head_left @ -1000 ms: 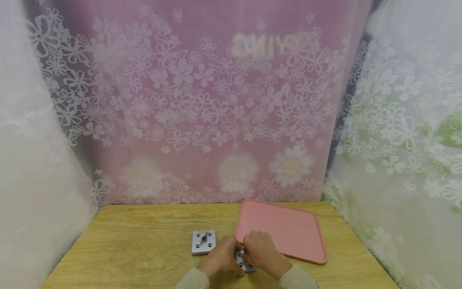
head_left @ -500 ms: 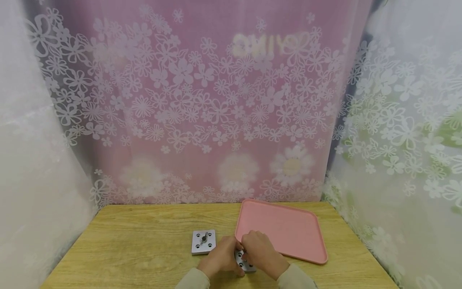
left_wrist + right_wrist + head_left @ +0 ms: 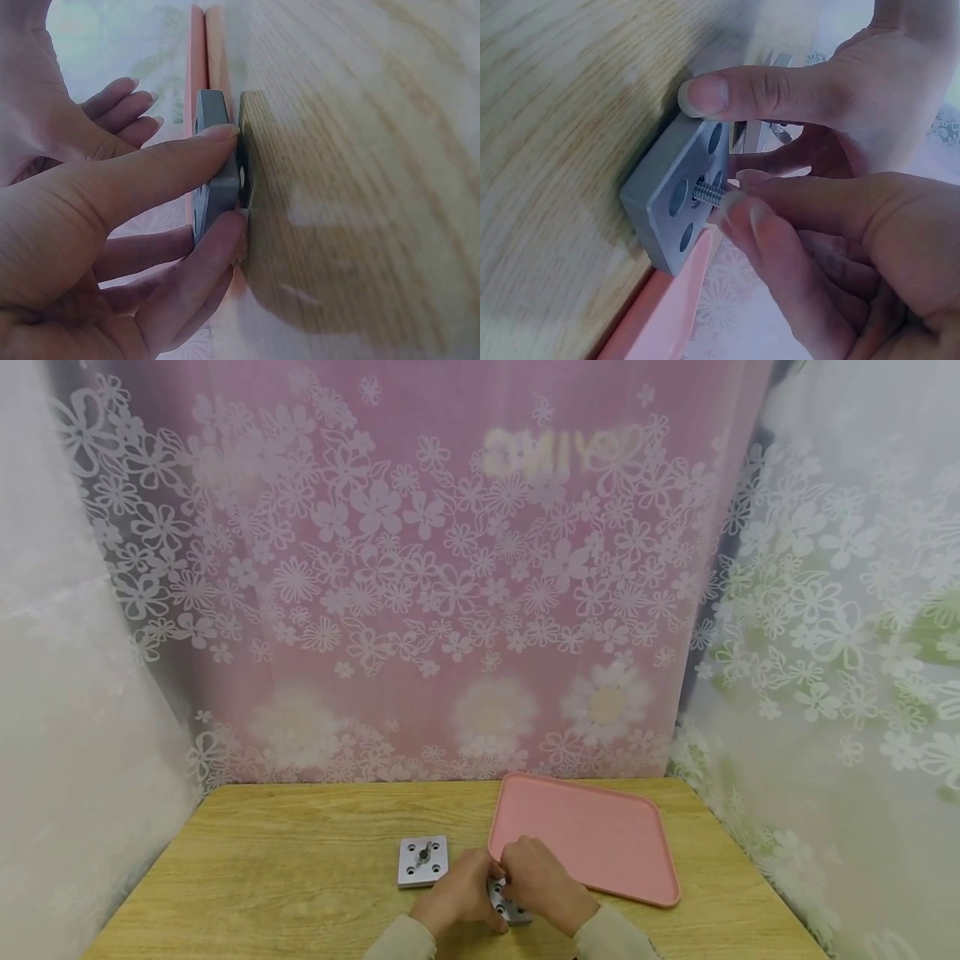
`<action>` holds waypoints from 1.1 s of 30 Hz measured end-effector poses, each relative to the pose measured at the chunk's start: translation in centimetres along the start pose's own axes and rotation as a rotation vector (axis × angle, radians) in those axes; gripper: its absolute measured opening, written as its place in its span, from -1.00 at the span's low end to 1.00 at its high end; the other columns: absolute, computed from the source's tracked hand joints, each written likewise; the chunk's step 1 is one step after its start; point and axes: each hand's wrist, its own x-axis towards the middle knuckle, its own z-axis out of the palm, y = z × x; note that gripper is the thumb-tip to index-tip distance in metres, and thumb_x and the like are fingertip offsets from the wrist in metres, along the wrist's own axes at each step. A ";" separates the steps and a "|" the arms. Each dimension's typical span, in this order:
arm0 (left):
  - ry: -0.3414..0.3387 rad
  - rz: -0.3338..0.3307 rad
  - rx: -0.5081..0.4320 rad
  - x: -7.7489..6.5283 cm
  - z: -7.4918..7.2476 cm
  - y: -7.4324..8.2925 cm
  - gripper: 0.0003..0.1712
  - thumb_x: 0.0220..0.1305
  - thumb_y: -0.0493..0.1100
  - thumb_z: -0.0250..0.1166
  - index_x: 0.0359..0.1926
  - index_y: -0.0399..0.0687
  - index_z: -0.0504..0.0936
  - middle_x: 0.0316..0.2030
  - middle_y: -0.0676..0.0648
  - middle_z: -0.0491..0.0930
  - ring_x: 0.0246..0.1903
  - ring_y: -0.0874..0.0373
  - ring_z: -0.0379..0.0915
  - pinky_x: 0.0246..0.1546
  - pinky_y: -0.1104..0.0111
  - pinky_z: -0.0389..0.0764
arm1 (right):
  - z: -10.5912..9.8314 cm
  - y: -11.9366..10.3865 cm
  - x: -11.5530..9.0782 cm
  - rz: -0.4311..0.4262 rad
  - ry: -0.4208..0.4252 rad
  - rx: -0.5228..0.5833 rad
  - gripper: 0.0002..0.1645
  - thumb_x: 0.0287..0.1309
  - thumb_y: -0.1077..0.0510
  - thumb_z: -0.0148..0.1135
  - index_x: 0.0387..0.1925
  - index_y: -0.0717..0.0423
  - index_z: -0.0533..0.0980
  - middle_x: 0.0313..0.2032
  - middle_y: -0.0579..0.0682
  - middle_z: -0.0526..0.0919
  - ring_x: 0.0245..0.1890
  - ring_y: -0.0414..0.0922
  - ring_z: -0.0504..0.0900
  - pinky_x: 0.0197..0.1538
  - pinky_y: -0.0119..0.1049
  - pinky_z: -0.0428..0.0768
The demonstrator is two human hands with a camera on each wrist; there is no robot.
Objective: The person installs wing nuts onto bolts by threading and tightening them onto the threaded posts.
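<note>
In the head view my left hand (image 3: 463,889) and right hand (image 3: 543,881) meet over a small square metal plate (image 3: 512,913). My left thumb and fingers grip the plate (image 3: 217,193) by its opposite edges, low at the wooden table. Several round holes surround the plate's centre, where a threaded screw (image 3: 708,193) stands up in the right wrist view. My right thumb and index finger pinch the screw's outer end and hide its tip. Left of the hands lies a second square plate (image 3: 405,864), with a wing-shaped metal piece (image 3: 424,855) around a dark bolt end at its centre.
A pink tray (image 3: 630,852) lies behind and to the right of the hands, its near-left edge close to them. The wooden table (image 3: 285,868) extends to the left. Flower-patterned curtains (image 3: 420,610) enclose the back and both sides.
My right hand has shifted slightly to the left over the screw, its fingers still pinching. The left hand, both plates and the tray stay where they were.
</note>
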 end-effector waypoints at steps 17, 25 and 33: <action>-0.019 -0.030 -0.047 0.1 0.0 -0.1 -0.47 -0.49 -0.23 0.82 -0.39 -0.13 0.72 -0.42 0.08 0.71 -0.40 0.38 0.43 -0.30 0.49 0.52 | -0.9 0.8 -0.4 -0.138 -0.077 0.091 -0.76 -0.11 0.29 0.63 -0.36 0.23 0.71 -0.49 -0.01 0.75 -0.54 -0.28 0.63 -0.44 -0.53 0.53; -0.010 -0.039 -0.028 0.0 -0.1 0.0 -0.35 -0.51 -0.22 0.83 -0.26 -0.15 0.69 -0.29 0.02 0.75 -0.24 0.25 0.58 -0.15 0.42 0.60 | -1.4 0.9 -0.4 -0.193 -0.098 0.044 -0.81 -0.14 0.28 0.66 -0.47 0.13 0.72 -0.60 -0.13 0.68 -0.60 -0.37 0.41 -0.47 -0.49 0.41; -0.018 -0.020 -0.016 0.1 -0.1 0.0 -0.45 -0.48 -0.21 0.82 -0.36 -0.15 0.74 -0.40 0.06 0.73 -0.37 0.35 0.48 -0.28 0.49 0.54 | -1.5 1.1 -0.3 -0.191 -0.118 0.012 -0.77 -0.17 0.19 0.69 -0.50 0.10 0.71 -0.62 -0.14 0.65 -0.59 -0.32 0.41 -0.44 -0.46 0.41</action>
